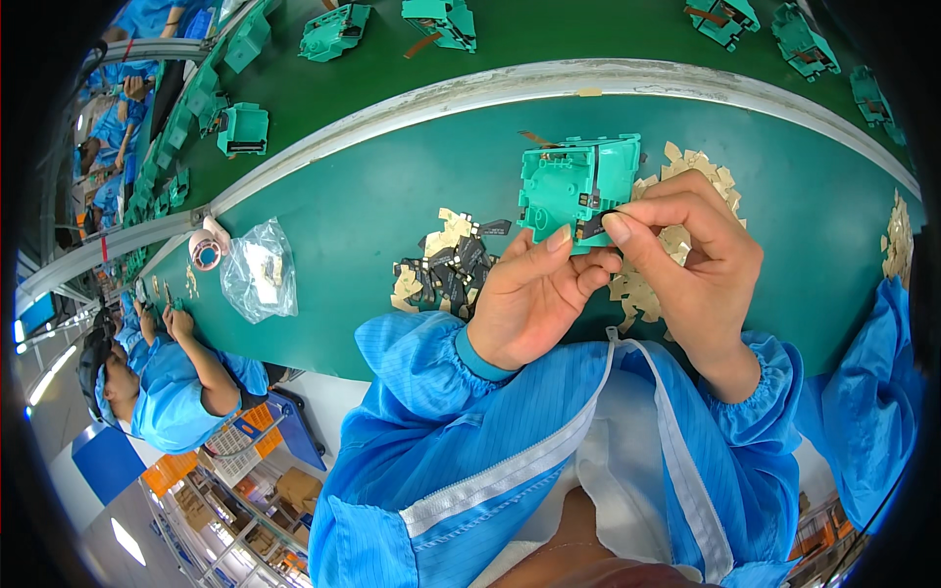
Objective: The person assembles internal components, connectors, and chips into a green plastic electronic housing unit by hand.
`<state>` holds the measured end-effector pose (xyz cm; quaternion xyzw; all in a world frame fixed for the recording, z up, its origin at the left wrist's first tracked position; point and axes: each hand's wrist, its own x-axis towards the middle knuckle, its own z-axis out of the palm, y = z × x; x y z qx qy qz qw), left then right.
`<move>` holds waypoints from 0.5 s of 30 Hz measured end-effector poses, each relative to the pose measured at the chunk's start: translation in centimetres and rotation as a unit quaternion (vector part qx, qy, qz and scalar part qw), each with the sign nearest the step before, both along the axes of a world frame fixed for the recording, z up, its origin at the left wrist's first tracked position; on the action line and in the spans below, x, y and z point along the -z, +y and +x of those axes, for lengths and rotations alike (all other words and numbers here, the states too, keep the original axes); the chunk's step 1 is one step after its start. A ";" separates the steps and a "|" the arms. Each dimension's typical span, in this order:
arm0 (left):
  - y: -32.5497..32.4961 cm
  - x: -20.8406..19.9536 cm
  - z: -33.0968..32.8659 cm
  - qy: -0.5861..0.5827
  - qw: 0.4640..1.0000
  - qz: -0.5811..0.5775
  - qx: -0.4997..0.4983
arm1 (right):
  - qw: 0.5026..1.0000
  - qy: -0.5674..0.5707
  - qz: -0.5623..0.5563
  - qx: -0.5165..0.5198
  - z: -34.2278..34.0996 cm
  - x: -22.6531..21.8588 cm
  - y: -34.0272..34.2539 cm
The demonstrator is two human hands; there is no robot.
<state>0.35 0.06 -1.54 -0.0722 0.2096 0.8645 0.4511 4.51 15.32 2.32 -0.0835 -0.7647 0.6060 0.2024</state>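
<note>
Green housing [557,186] | left hand [524,299] palm-up | right hand [696,255] pinching black strip [593,226]

This was a factory, evidently an assembly line for small plastic goods. A green conveyor [588,37] ran across 12 o'clock, and teal housings [333,32] of one kind sat spaced along it from 10 to 2 o'clock. A long green workbench [333,186] lined its near edge. Workers in matching blue [118,122] stood out at 10 o'clock, with another seated worker [186,392] between 8 and 9. Racks [201,519] with cardboard cartons [297,486] filled 7 to 8 o'clock; strip lights [52,376] glowed near 9.
</note>
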 end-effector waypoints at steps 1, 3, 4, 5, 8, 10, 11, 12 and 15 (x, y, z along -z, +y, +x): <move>0.0 0.0 0.0 -0.001 1.000 -0.003 0.000 | 1.000 0.000 0.006 0.001 0.0 0.0 0.0; 0.1 -0.1 0.0 -0.003 1.000 -0.006 0.000 | 1.000 0.000 0.011 0.002 0.0 0.0 0.1; 0.1 -0.1 0.0 0.001 1.000 -0.009 0.000 | 1.000 0.000 0.008 0.002 0.0 0.0 0.1; 0.1 -0.1 0.0 0.005 1.000 -0.012 0.001 | 1.000 -0.001 0.005 0.001 0.0 0.0 0.1; 0.1 0.5 0.0 0.019 1.000 0.010 0.004 | 1.000 -0.013 -0.010 0.007 0.0 0.1 0.0; 0.1 0.7 -0.1 0.026 1.000 0.006 0.010 | 1.000 -0.011 -0.008 0.014 0.0 0.2 0.0; 0.2 0.8 -0.2 0.033 0.999 0.003 0.016 | 1.000 -0.010 -0.005 0.021 0.1 0.3 0.0; 0.2 0.7 -0.1 0.034 0.999 0.002 0.017 | 1.000 -0.009 -0.005 0.021 0.1 0.4 0.0; 0.5 0.5 0.2 0.018 1.000 -0.018 0.012 | 0.999 -0.013 0.030 0.029 0.3 0.5 0.1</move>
